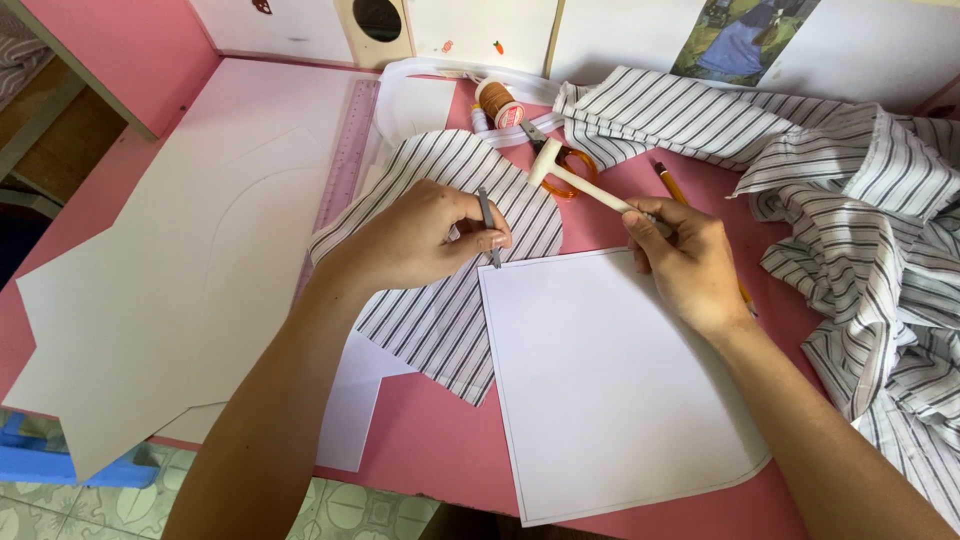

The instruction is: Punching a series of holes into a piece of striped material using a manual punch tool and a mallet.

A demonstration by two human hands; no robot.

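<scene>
**A:** State the position of each hand.

**B:** The left hand [420, 240] rests on the striped fabric piece [440, 300], fingers clamped on a grey pencil [488, 225] whose tip meets the far left corner of the white paper pattern [610, 380]. The right hand [690, 265] sits at the far right edge of that pattern, fingers closed around the stem of a cream T-shaped tool [575, 180].

**A:** Locate the pattern.

**B:** It lies flat on the pink bench [430, 440], near centre, with its left edge overlapping the striped fabric piece.

**A:** List surrounding items.

**B:** Large white card sheets [180, 270] lie at left beside a pink ruler [345, 170]. At far centre are a brown thread spool [498, 102] and orange-handled scissors [570, 165]. Loose striped cloth [860, 200] is heaped at right, and a yellow pencil [668, 183] lies just beyond the right hand.
</scene>
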